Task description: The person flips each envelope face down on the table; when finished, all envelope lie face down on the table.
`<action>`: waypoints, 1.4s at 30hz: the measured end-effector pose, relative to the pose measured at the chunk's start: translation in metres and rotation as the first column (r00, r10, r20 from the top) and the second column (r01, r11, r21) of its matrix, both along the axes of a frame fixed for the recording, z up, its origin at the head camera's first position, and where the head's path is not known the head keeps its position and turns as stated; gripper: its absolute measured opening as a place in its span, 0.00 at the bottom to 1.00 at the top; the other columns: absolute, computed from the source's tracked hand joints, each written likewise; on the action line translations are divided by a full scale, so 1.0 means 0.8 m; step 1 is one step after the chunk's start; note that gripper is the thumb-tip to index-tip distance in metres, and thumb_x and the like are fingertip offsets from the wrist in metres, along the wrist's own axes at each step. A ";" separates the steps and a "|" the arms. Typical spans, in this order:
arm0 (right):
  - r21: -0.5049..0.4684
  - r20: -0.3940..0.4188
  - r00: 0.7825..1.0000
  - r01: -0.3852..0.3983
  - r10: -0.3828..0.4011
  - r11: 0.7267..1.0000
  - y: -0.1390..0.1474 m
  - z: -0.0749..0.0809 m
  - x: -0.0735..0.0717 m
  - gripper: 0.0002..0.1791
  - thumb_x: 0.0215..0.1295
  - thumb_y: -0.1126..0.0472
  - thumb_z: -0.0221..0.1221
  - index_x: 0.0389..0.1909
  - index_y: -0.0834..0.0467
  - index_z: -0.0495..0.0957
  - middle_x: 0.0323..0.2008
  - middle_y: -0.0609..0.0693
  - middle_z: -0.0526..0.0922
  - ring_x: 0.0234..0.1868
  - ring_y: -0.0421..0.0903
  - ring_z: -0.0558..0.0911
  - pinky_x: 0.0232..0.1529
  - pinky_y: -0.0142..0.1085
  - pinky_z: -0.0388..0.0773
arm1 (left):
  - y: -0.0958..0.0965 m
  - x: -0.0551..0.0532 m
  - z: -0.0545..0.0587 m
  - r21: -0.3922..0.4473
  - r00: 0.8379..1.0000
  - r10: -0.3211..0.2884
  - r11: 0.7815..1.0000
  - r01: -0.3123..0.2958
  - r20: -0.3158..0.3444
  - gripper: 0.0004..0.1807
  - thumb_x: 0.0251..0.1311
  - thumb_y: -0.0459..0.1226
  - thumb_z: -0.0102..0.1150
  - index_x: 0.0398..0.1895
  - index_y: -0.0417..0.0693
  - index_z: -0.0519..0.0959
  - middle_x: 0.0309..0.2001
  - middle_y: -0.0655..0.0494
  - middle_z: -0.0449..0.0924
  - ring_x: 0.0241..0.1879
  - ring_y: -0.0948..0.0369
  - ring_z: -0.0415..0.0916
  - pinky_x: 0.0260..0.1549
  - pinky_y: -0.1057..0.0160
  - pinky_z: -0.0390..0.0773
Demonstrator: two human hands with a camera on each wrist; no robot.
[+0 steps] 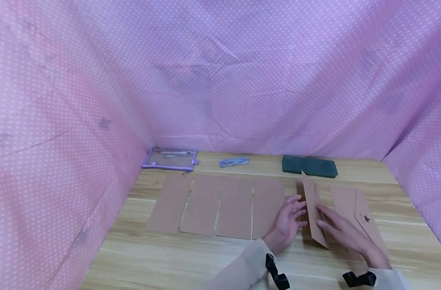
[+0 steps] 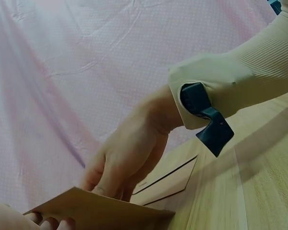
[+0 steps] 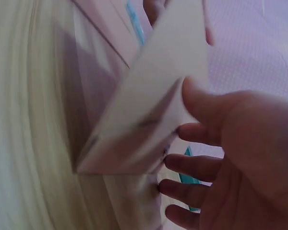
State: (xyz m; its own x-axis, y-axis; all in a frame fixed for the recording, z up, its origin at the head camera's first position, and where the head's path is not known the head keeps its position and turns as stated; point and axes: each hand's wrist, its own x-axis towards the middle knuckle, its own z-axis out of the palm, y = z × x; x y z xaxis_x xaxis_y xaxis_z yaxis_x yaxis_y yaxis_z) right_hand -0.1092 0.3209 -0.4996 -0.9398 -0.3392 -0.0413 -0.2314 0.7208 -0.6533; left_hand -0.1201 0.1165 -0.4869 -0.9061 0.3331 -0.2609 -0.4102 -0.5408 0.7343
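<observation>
A brown kraft paper envelope (image 1: pixel 312 213) stands on its edge between the two hands, partly unfolded. My left hand (image 1: pixel 288 220) touches its left face, fingers spread and fairly straight. From the other side my right hand (image 1: pixel 345 231) pinches the envelope's loose edge; in the right wrist view its thumb (image 3: pixel 199 98) lies on the paper, with the fingers just below. The left wrist view has the right hand (image 2: pixel 127 153) reaching behind the paper's upper edge. To the right lies another brown envelope (image 1: pixel 345 201) with a small dark crown print, partly covered by the right hand.
Several flat brown envelopes (image 1: pixel 234 207) lie in a row to the left. Along the back sit a purple-edged mesh pouch (image 1: pixel 173 161) with pens, a light blue box cutter (image 1: pixel 234 162) and a dark green case (image 1: pixel 309 166). Pink dotted cloth (image 1: pixel 220 80) hangs around the wooden table (image 1: pixel 162 257).
</observation>
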 end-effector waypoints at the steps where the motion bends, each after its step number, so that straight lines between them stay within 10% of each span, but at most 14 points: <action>1: -0.010 0.010 1.000 0.005 -0.005 1.000 -0.002 0.000 0.000 0.34 0.77 0.51 0.51 0.73 0.68 0.60 0.70 0.73 0.65 0.72 0.56 0.65 0.55 0.06 0.51 | 0.000 0.000 0.001 0.003 1.000 -0.004 1.000 0.004 -0.007 0.27 0.64 0.43 0.46 0.66 0.44 0.67 0.64 0.45 0.73 0.55 0.54 0.68 0.41 0.60 0.70; 7: -0.083 0.013 1.000 -0.002 0.003 0.997 -0.011 0.003 0.005 0.32 0.79 0.56 0.46 0.76 0.67 0.54 0.69 0.73 0.67 0.66 0.61 0.71 0.52 0.15 0.68 | -0.001 0.002 0.004 0.023 0.998 -0.031 0.999 0.032 -0.045 0.26 0.65 0.44 0.45 0.65 0.47 0.67 0.67 0.41 0.72 0.55 0.57 0.70 0.44 0.61 0.72; 14: -0.217 0.076 0.997 0.000 0.017 0.976 -0.015 0.006 0.012 0.31 0.81 0.57 0.40 0.79 0.62 0.46 0.75 0.73 0.56 0.74 0.53 0.59 0.56 0.10 0.59 | 0.000 0.003 0.005 0.020 0.991 -0.078 0.996 0.081 -0.109 0.28 0.67 0.46 0.42 0.68 0.45 0.65 0.70 0.38 0.69 0.58 0.56 0.70 0.49 0.61 0.72; 21: -0.310 0.141 0.990 0.029 0.016 0.950 -0.016 0.007 0.018 0.32 0.82 0.57 0.35 0.78 0.69 0.39 0.75 0.78 0.46 0.61 0.10 0.52 0.56 0.10 0.59 | 0.000 0.005 0.003 0.002 0.978 -0.140 0.990 0.142 -0.154 0.29 0.68 0.46 0.41 0.69 0.43 0.65 0.71 0.40 0.69 0.59 0.59 0.69 0.54 0.62 0.69; 42: -0.448 0.189 0.980 0.142 -0.061 0.883 0.004 0.000 0.036 0.33 0.83 0.56 0.28 0.78 0.66 0.29 0.72 0.83 0.37 0.60 0.15 0.62 0.51 0.15 0.69 | 0.007 0.016 -0.027 -0.077 0.972 -0.211 0.976 0.204 -0.104 0.27 0.65 0.41 0.45 0.65 0.40 0.69 0.68 0.39 0.73 0.57 0.60 0.70 0.51 0.60 0.66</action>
State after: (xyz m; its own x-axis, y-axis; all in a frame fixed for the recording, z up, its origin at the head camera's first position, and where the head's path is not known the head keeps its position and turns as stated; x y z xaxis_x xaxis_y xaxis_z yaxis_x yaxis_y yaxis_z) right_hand -0.0803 0.3238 -0.4997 -0.9633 -0.2611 -0.0619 -0.0337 0.3466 -0.9374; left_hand -0.1071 0.1219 -0.5084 -0.8436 0.5022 -0.1902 -0.4225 -0.4021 0.8123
